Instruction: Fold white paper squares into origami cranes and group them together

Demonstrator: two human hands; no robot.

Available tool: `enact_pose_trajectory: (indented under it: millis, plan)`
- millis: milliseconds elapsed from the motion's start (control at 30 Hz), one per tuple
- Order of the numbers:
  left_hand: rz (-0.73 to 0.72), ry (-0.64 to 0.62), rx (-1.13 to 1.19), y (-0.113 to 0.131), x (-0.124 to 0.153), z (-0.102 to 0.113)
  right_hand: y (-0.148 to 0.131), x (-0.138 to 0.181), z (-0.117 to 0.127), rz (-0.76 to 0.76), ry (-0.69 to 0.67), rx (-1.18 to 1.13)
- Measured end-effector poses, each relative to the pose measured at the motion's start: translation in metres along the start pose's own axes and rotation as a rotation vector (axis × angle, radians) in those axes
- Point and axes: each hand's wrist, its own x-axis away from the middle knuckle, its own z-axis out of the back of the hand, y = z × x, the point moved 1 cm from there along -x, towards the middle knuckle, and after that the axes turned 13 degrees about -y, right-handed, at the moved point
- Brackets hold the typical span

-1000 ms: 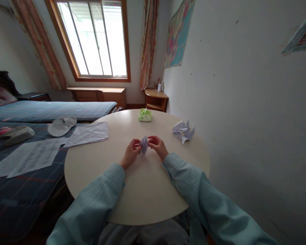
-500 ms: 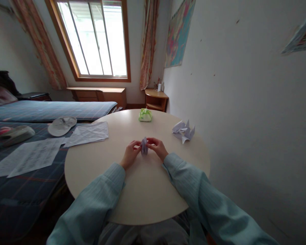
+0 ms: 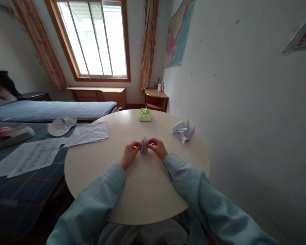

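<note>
A small folded piece of pale lilac paper is pinched between both of my hands over the middle of a round cream table. My left hand grips its left side with closed fingers. My right hand grips its right side, fingers closed too. Both arms wear light blue-green sleeves. The paper stands upright, close to the tabletop.
Finished folded paper shapes lie at the table's right. A green tissue pack sits at the far edge. Crumpled sheets overhang the left rim. A bed with papers and a round white object is left; a white wall is right.
The paper has turned from a slanted flap to a more upright, narrower shape, and my hands have closed in slightly on it.
</note>
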Motion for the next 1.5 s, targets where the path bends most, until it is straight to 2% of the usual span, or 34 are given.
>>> enact_pose_trajectory:
  millis: [167,467,1033,1233,1500]
  plan:
    - [0.039,-0.03,0.043,0.002,0.001,-0.001,0.0,0.001,-0.001,0.011,-0.078,0.069]
    - [0.068,-0.024,-0.002,-0.003,0.0,0.001,-0.001,0.002,-0.001,0.026,-0.108,0.17]
    - [0.11,0.01,0.021,0.001,0.001,0.002,0.004,0.001,-0.001,0.007,-0.051,0.196]
    - [0.125,0.049,0.044,-0.007,-0.001,0.005,0.008,-0.001,0.002,0.003,0.002,0.225]
    - [0.205,0.084,0.112,-0.013,-0.003,0.004,0.009,-0.002,0.003,-0.044,-0.019,0.269]
